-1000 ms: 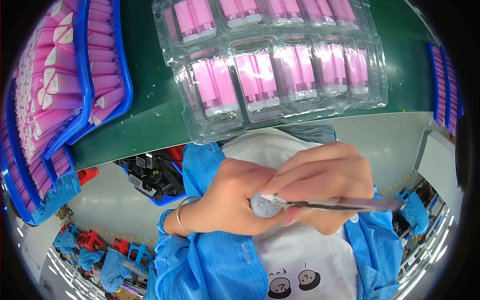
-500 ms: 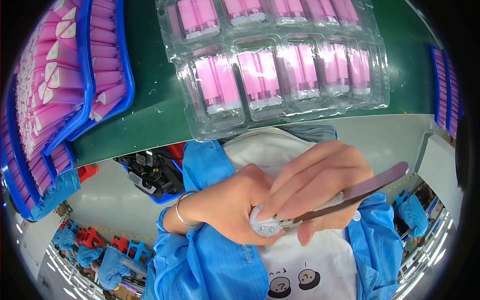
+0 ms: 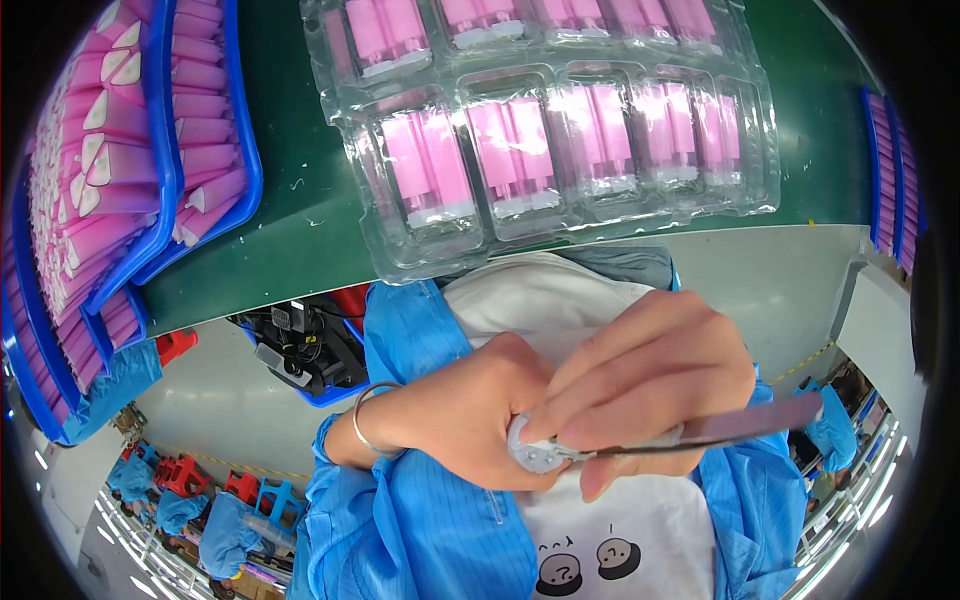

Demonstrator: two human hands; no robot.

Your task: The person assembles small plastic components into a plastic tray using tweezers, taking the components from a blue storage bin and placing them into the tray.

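Tweezers [image 3: 752,421] tilt flatter than before, grasped by right fingers [image 3: 640,385] and best kept steady at the pale piece [image 3: 532,455] left fingers [image 3: 517,372] clasp.

Right of centre, the tool [image 3: 760,418] looks like smooth, shiny metal — so does the bracelet [image 3: 357,420]. The tray [image 3: 400,266] at top centre is clear, glossy plastic; the bin [image 3: 172,170] at upper left, smooth plastic. Worktop [image 3: 300,235] smooth, faintly glossy — sleeve [image 3: 430,525] matt cloth.
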